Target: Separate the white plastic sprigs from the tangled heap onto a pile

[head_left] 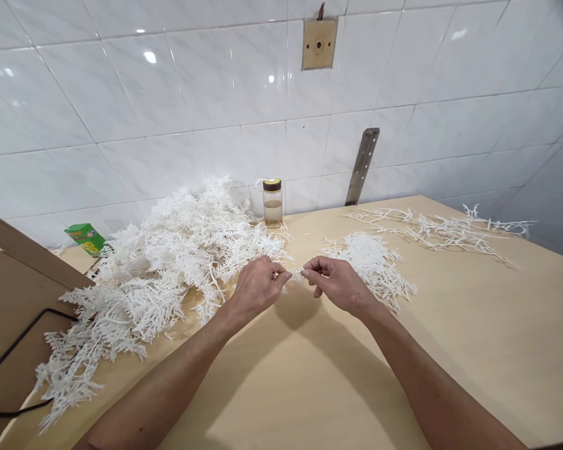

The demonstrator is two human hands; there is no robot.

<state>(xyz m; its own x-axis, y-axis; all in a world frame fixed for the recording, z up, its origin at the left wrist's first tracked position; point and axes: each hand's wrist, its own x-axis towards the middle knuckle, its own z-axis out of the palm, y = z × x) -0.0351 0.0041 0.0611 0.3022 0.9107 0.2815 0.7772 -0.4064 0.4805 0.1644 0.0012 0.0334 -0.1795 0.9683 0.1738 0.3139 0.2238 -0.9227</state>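
Observation:
Between my two hands a small white plastic sprig [296,271] is stretched just above the table. My left hand [259,284] pinches its left end between thumb and forefinger. The other end is in the pinch of my right hand [336,282]. Most of the sprig is hidden by the fingers. A large heap of white artificial foliage [169,244] spreads to the left of my left hand. Just beyond my right hand lies a smaller pile of short white sprigs [373,262]. Bare white branched stems [441,231] lie farther right.
A jar with a dark lid [273,203], part-filled with liquid, stands by the tiled wall. A green box [85,239] sits behind the heap. A brown board [23,300] with a black cable borders the left. A metal bracket [362,165] leans at the wall.

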